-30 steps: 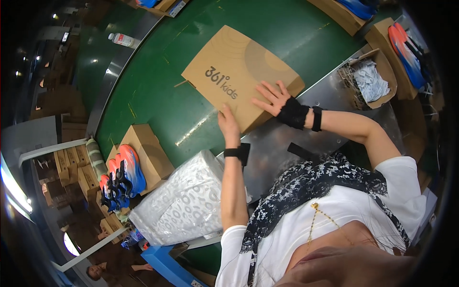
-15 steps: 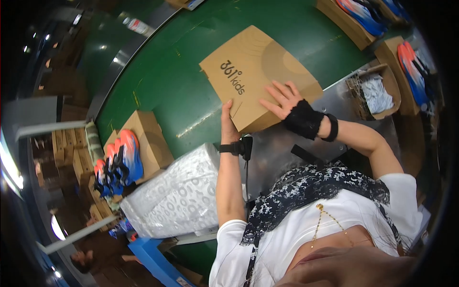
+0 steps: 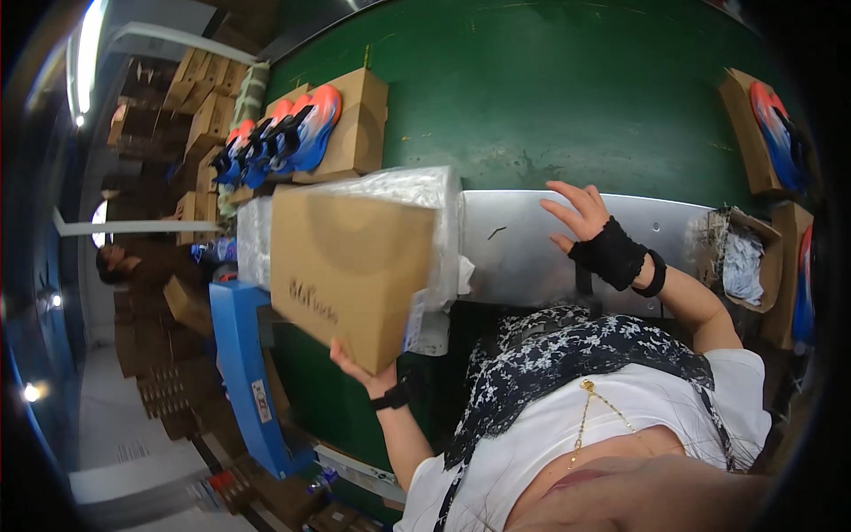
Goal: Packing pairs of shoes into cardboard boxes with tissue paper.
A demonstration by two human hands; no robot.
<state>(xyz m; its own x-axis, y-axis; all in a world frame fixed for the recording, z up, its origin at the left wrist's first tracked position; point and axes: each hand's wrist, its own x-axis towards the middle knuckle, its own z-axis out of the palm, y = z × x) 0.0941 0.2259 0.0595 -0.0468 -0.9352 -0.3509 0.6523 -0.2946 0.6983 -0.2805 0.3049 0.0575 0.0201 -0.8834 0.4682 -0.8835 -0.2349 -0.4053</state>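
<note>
My left hand [image 3: 365, 371] grips the near lower corner of a closed brown cardboard shoe box [image 3: 350, 266] and holds it up in the air to my left. The box hangs in front of a stack of clear plastic bags [image 3: 417, 191]. My right hand [image 3: 581, 213], in a black wrist brace, hovers with fingers spread over the grey metal plate [image 3: 514, 248] at the edge of the green belt [image 3: 550, 97]. It holds nothing.
An open box with orange-and-blue shoes [image 3: 292, 133] lies on the belt at the left. More boxes with shoes [image 3: 771, 133] and one with white paper [image 3: 745, 262] stand at the right. A blue frame [image 3: 239, 363] and another person [image 3: 133, 262] are at the left.
The brown box has left the green belt; my left hand carried it to the left and toward me. My right hand let go of it and stays over the metal plate.
</note>
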